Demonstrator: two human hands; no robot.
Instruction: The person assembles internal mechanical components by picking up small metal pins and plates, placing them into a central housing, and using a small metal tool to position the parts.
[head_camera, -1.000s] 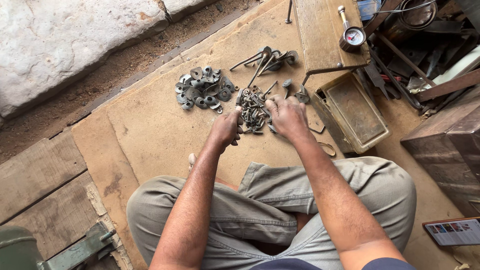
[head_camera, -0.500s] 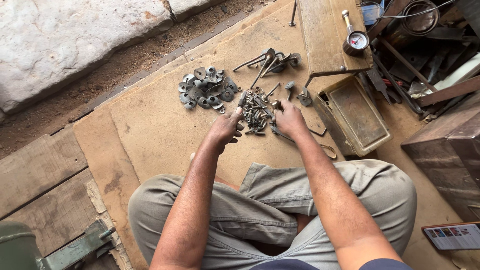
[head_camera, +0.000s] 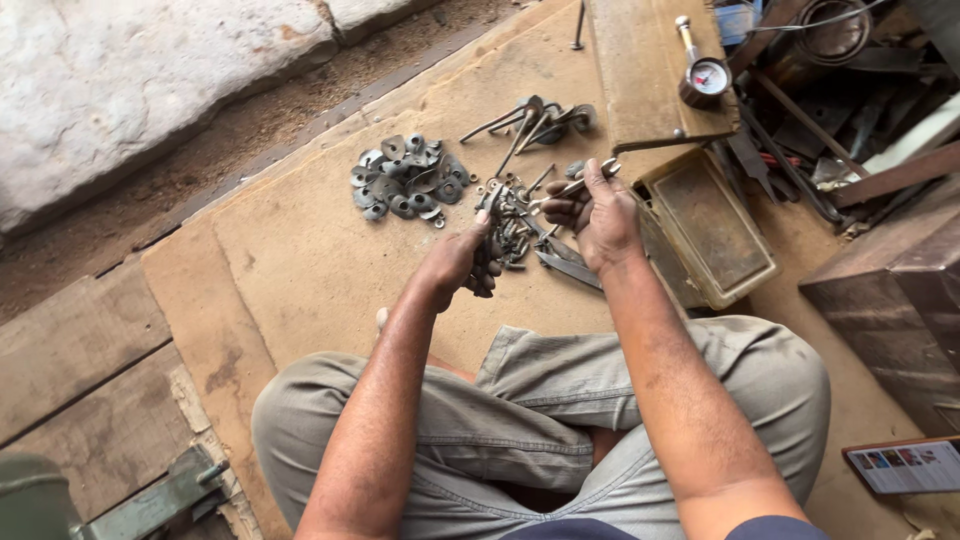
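Bolt: the right hand (head_camera: 602, 212) lifts a long bolt (head_camera: 572, 187) out of the heap, pinched between thumb and fingertips, its shank pointing left and held level just above the pile.
Right hand grip: closed narrow around the bolt's near end; a firm pinch near the head looks best, so the shank doesn't swing.
Left hand: the left hand (head_camera: 462, 262) sits low at the near edge of the pile of small bolts and nuts (head_camera: 512, 228), fingers curled down into it; whether it grips anything I cannot tell.
Pile: loose and tangled, resting on the brown board (head_camera: 300, 260); judged from here, lifting straight up keeps neighbours from dragging along.
Sorted heaps: a cluster of flat washers (head_camera: 405, 177) lies to the left, well apart; a bunch of long bolts (head_camera: 530, 118) sits beyond the pile.
Tray: an empty rectangular metal tray (head_camera: 708, 228) lies just right of the right hand.
Beyond: a pressure gauge (head_camera: 705, 78) rests on the wooden plank (head_camera: 640, 70).
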